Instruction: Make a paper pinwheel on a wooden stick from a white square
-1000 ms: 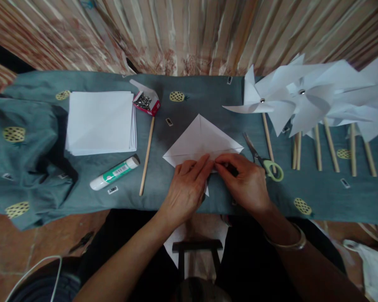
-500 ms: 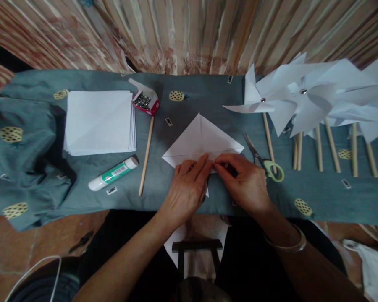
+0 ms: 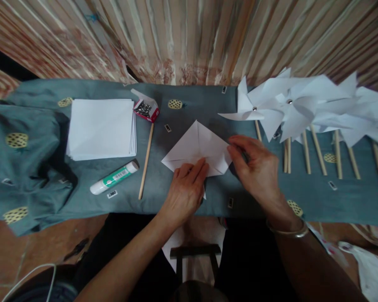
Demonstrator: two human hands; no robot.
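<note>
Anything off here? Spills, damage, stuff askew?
The cloth is bunched up at the left end; elsewhere it lies mostly flat. The red box stands open, but no metal pieces look spilled. The folded paper shows no obvious damage.

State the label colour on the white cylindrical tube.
The label is green with a pale patch, best seen in the head view.

The left hand (image 3: 187,188) hides part of a folded paper's (image 3: 209,140) near edge. Along the surface's (image 3: 203,100) far side, overlapping pinwheels (image 3: 305,107) cover the tops of their sticks (image 3: 338,155), running out of frame at right; print on the glue stick (image 3: 115,178) is illegibly small.
</note>
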